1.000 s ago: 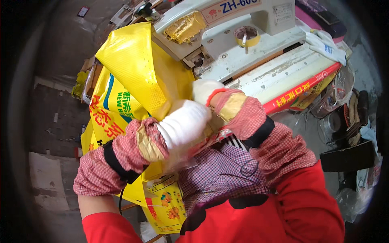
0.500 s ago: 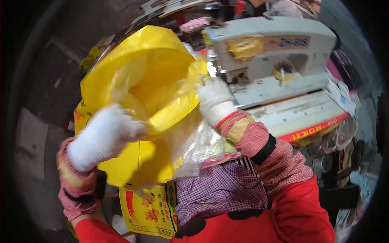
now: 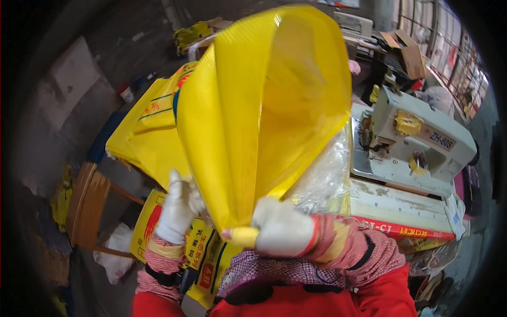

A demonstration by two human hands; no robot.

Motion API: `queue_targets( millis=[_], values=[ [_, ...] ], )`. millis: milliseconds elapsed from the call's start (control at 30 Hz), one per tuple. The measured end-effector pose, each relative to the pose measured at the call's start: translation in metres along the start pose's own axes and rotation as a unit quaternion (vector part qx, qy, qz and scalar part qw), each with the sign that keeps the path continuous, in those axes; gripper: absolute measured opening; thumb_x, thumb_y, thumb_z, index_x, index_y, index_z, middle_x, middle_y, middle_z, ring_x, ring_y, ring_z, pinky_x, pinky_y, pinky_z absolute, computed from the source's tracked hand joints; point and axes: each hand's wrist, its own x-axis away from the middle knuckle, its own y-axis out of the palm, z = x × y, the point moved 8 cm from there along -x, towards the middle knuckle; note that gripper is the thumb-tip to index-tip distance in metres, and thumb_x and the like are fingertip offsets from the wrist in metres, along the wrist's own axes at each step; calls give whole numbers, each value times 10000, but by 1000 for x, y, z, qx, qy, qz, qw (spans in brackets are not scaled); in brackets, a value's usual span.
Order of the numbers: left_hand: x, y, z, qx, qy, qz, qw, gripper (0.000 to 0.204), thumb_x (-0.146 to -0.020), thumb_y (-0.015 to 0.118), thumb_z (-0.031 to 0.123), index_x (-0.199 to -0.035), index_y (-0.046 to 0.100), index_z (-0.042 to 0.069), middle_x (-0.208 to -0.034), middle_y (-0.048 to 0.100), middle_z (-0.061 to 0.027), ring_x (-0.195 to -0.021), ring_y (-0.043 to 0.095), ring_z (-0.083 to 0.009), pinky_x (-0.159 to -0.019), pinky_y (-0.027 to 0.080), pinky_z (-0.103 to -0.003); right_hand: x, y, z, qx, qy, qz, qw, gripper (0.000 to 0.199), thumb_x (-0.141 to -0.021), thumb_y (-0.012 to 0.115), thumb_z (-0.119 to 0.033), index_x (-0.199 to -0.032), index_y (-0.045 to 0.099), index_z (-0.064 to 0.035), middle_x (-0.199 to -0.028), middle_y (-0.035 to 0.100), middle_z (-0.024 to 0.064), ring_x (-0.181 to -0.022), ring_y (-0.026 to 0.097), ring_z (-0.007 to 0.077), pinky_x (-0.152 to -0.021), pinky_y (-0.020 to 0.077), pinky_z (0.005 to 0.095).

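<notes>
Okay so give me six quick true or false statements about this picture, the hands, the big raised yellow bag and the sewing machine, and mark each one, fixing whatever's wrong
1. The right hand grips the raised bag. True.
2. A tape roll sits on the sewing machine. True.
3. The machine stands left of the raised bag. False: it stands to the right.
4. Both hands are bare. False: the left hand wears a white glove, and so does the right.
5. The raised bag's mouth is pressed flat shut. False: it gapes open, showing the inside.
6. Clear plastic shows between the raised bag and the machine. True.
</notes>
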Motion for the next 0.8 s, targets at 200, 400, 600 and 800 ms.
queue_targets(
  millis=[200, 400, 600, 800],
  values=[
    [42, -4, -13, -150, 19, -18, 988, 339, -961, 446, 134, -1270, 491, 4, -1216, 586, -120, -1060, 594, -229, -916, 491, -349, 10, 65, -57, 145, -270, -22, 952, 177, -850, 554, -243, -781, 641, -106, -653, 584, 114, -550, 583, 294, -464, 447, 432],
    [72, -40, 18, 113, -16, 44, 992, 337, -937, 456, 181, -1173, 566, -32, -1135, 631, -153, -996, 630, -250, -871, 524, -365, 134, -127, -30, 461, -97, 661, 584, 560, -670, 739, -103, -1197, 561, -32, -1140, 590, 158, -1051, 547, 345, -887, 451, 407],
    [118, -87, 49, -273, 117, 28, 954, 322, -994, 401, 163, -1253, 497, -2, -1170, 593, -120, -1054, 587, -204, -887, 496, -308, 137, -149, 65, 260, -60, 506, 820, 223, -760, 599, 18, -970, 658, -28, -845, 655, 146, -777, 646, 262, -725, 506, 317],
    [104, -76, 50, -289, 90, 66, 951, 245, -888, 544, 8, -1130, 579, -11, -1077, 607, -72, -1000, 569, -152, -879, 444, -268, 231, -117, 146, 143, 166, 552, 804, 180, -828, 636, -82, -991, 642, -6, -848, 672, 103, -800, 640, 180, -718, 498, 288]
  ],
)
